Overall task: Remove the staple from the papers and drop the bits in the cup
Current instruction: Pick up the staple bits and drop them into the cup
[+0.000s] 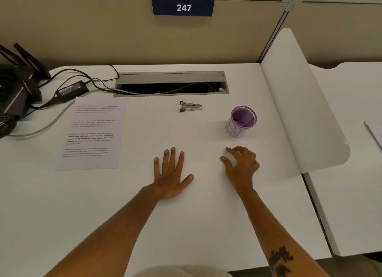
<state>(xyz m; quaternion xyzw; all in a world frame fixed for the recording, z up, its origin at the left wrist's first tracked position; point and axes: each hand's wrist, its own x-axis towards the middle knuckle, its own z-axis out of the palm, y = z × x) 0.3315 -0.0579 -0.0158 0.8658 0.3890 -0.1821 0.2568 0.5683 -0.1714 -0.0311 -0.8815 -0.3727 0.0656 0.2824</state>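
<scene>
Nothing begun, I judge: my left hand [172,173] lies flat, fingers spread; right hand [240,164] loosely curled, empty. Small metal staple remover [191,106] sits left of the purple mesh cup [242,120], white printed papers [92,133] farther left. Next I'd fetch those.

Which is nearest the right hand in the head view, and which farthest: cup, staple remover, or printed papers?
From the right hand, fingers curled on the desk:
1. Purple mesh cup, just beyond the hand, slightly right of centre.
2. Staple remover, farther back, toward the middle.
3. Printed papers, far left, past the flat left hand.
</scene>
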